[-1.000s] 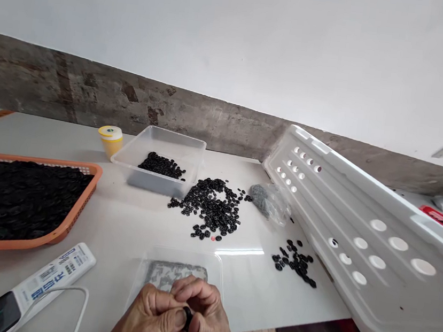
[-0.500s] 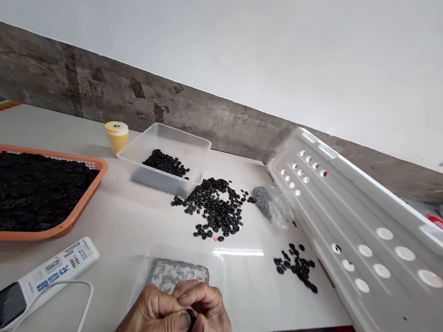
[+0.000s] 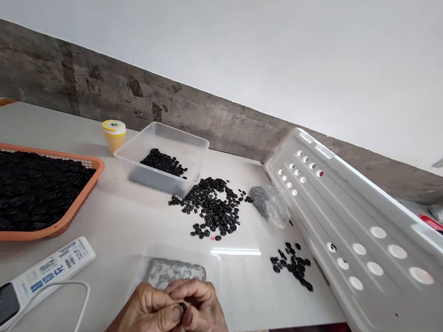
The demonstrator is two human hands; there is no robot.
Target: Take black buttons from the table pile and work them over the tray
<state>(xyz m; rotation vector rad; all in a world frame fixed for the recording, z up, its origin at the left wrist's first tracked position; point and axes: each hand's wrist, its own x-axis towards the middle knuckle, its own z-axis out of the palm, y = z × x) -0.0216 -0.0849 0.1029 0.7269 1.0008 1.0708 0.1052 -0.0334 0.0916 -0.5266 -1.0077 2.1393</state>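
Between my fingertips at the bottom centre is a small black oval piece (image 3: 183, 307), mostly covered by the thumbs. My left hand (image 3: 152, 314) pinches it from the left, thumb against its side. Close against it, my right hand (image 3: 205, 317) is closed on the same piece with thumb and bent fingers. Just beyond the hands lies a shallow clear plastic tray (image 3: 215, 273) holding many tiny grey bits, partly hidden by my fingers. Farther back, a loose pile of black oval pieces with holes (image 3: 219, 211) spreads over the white table (image 3: 126, 219).
An orange basket (image 3: 80, 200) full of black pieces stands left, near a white power strip (image 3: 46, 274). A clear bin (image 3: 159, 180), yellow cup (image 3: 113, 136) and plastic bag (image 3: 271, 204) sit behind. A smaller black heap (image 3: 294, 265) lies beside a leaning white perforated panel (image 3: 337, 212).
The black piece shows less now, more covered between my thumbs. Both hands stay together and have shifted slightly left in view, along with the whole scene.
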